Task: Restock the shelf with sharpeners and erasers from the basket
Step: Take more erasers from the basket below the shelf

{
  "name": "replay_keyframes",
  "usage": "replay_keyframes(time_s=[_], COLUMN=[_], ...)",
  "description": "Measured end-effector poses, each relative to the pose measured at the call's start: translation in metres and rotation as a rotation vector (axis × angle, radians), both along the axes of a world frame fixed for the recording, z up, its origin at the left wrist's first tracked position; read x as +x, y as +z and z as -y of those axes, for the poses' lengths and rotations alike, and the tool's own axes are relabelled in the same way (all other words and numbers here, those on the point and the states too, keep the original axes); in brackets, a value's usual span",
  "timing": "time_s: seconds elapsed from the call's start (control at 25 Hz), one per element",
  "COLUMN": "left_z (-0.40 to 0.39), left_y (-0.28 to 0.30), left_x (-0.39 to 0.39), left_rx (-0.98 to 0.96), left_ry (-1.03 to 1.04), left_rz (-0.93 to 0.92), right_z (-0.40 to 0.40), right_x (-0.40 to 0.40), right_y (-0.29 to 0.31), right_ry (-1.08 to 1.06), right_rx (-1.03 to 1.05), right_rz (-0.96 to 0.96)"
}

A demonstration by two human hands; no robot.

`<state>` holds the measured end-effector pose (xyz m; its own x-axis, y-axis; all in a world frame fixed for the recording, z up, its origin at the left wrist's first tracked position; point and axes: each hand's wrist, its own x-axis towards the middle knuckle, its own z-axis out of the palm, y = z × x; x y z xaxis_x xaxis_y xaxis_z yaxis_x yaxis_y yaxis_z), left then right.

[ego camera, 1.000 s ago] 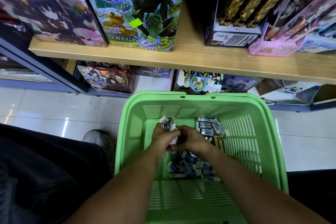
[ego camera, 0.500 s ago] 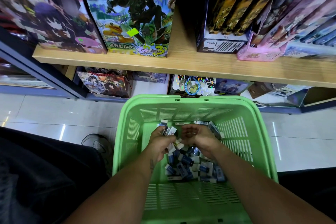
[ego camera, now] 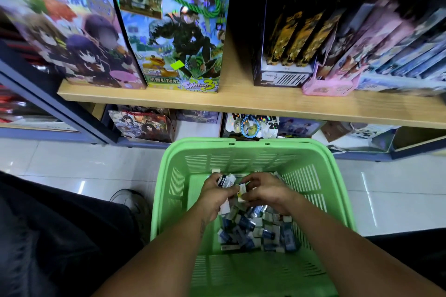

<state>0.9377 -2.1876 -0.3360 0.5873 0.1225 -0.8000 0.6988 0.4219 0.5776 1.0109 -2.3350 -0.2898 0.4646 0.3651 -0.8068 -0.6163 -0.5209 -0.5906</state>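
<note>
Above basket (ego camera: 337, 190) | wooden shelf (ego camera: 241, 101), boxes | both hands' fingers (ego camera: 251, 179) grasping erasers (ego camera: 225, 181)

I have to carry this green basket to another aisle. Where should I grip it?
No handles show, so grip the basket by the thick rolled rim on its two long sides, fingers hooked under from outside. The slotted walls look thin.

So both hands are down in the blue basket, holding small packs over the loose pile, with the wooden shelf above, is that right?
Not quite: the basket is green, not blue, as the head view shows. The rest holds: the left hand and right hand hold small packs over the loose pile, with the wooden shelf above.
</note>
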Motion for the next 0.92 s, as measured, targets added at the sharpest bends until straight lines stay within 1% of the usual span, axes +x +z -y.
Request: replay_keyframes(time_s=[0.08, 0.16, 0.28, 0.4, 0.56, 0.64, 0.72, 0.92], left_z=[-0.002, -0.004, -0.01, -0.013, -0.016, -0.02, -0.027, -0.036], left_y=[0.013, 0.033, 0.066, 0.105, 0.166, 0.198, 0.228, 0.322], left_x=[0.001, 0.004, 0.014, 0.026, 0.034, 0.04, 0.046, 0.06], left_rx=[-0.049, -0.086, -0.041, 0.025, 0.026, 0.053, 0.078, 0.127], left_ry=[-0.035, -0.114, -0.196, -0.27, -0.298, -0.34, -0.404, -0.457], left_rz=[0.034, 0.078, 0.138, 0.213, 0.297, 0.34, 0.411, 0.617], right_z=[0.003, 0.008, 0.014, 0.02, 0.028, 0.03, 0.029, 0.022], right_x=[0.008, 0.015, 0.022, 0.028, 0.03, 0.032, 0.032, 0.028], right_y=[0.017, 0.037, 0.073, 0.114, 0.161, 0.179, 0.201, 0.279], right_ry=[0.025, 0.037, 0.07, 0.256, 0.332, 0.385, 0.385, 0.308], right_rx=[-0.01, 0.004, 0.026, -0.006, 0.06, 0.019, -0.017, 0.043], right_rz=[0.059, 0.117, 0.199, 0.405, 0.581, 0.743, 0.873, 1.189])
